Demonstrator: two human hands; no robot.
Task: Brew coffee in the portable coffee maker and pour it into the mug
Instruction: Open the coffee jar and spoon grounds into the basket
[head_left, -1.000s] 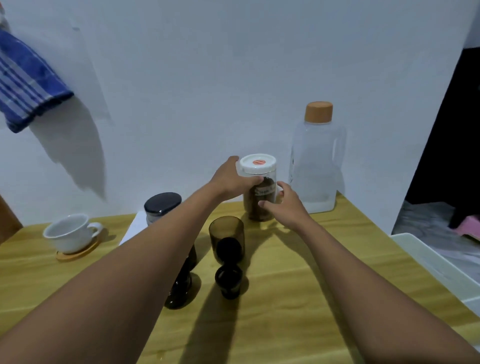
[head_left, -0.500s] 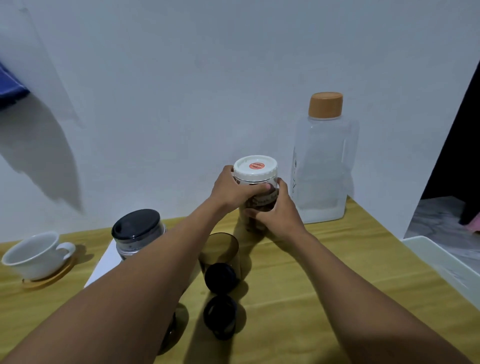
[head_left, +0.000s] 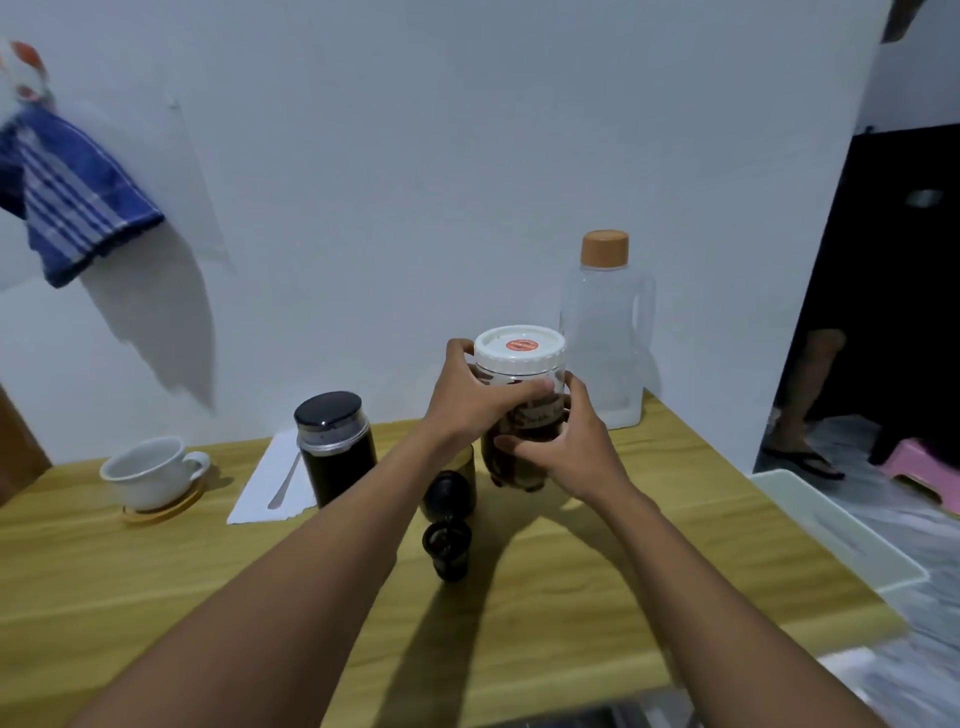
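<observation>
A clear coffee jar (head_left: 519, 358) with a white lid and dark contents is held just above the wooden table (head_left: 571, 597). My left hand (head_left: 467, 400) grips its upper part below the lid, and my right hand (head_left: 566, 441) grips its lower body. The black portable coffee maker (head_left: 337, 452) with a dark cap stands to the left. A dark tinted cup (head_left: 460, 483) and a small black filter part (head_left: 448, 545) stand in front of the jar. The white mug (head_left: 150, 470) sits on a wooden coaster at the far left.
A clear water bottle (head_left: 605, 332) with an orange cap stands at the back right by the wall. A spoon (head_left: 284, 488) lies on a white napkin. A white tray (head_left: 831, 525) sits off the table's right edge. A person's leg shows in the doorway.
Both hands have lifted the jar off the table and drawn it closer. The camera has swung, bringing the mug and blue towel further into view.
</observation>
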